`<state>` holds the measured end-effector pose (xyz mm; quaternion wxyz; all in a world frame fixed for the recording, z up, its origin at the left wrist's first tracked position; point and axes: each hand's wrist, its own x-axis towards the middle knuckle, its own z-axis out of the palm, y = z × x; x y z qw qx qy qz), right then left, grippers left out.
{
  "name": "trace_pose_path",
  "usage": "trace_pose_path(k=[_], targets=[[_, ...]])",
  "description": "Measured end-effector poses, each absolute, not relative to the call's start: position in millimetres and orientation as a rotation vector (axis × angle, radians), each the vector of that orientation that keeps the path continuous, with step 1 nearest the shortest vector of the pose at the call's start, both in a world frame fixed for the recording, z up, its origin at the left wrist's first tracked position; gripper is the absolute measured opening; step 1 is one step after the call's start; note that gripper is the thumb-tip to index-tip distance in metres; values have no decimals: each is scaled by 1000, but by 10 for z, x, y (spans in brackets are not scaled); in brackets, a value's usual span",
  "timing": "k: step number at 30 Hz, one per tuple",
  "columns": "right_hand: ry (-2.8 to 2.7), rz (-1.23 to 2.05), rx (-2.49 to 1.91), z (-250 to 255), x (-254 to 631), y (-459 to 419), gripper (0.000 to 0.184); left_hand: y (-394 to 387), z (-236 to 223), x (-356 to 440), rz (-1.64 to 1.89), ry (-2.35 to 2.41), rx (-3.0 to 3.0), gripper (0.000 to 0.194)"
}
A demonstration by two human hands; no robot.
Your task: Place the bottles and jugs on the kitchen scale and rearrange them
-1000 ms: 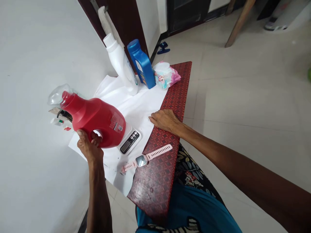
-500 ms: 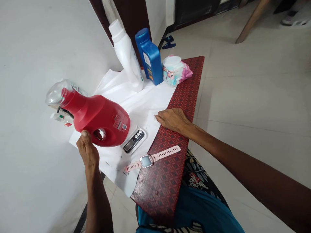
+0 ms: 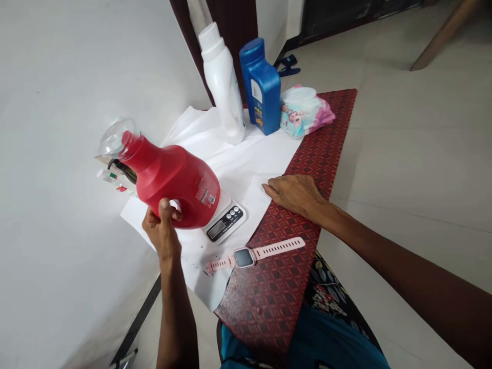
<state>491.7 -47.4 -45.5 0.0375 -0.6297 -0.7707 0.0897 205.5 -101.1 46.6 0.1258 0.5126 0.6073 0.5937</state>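
Observation:
A large red jug (image 3: 180, 182), like a detergent bottle, leans to the left over a white digital kitchen scale (image 3: 225, 224). Whether its base touches the scale's top is hidden. My left hand (image 3: 164, 228) is closed around the jug's handle, with fingertips showing in the handle hole. Resting on the table by the white cloth's edge, my right hand (image 3: 295, 195) holds nothing that I can see; its fingers are loosely extended and partly hidden. A pink-strapped smartwatch (image 3: 244, 258) lies flat in front of the scale.
On the white cloth (image 3: 253, 164) stand a white bottle (image 3: 223, 84) and a blue bottle (image 3: 263, 92). Beside them sits a wipes pack (image 3: 303, 110). A clear plastic container (image 3: 118, 137) is behind the jug's neck. The patterned red table (image 3: 265, 297) meets a wall at left.
My left hand has moved in closer on the jug's handle, and its fingers now show through the hole. The view has shifted left; my right hand stays on the table.

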Motion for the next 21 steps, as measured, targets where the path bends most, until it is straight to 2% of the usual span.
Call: trace_pose_path(k=[3, 12, 21], targets=[[-2343, 262, -1959, -466, 4909, -466, 50, -891, 436, 2151, 1888, 1660, 1209, 68], [-2342, 251, -1954, -473, 4894, -467, 47, -959, 509, 1638, 2254, 1783, 975, 60], [-2320, 280, -1930, -488, 4894, -460, 50, -801, 280, 966, 2245, 2091, 1037, 62]])
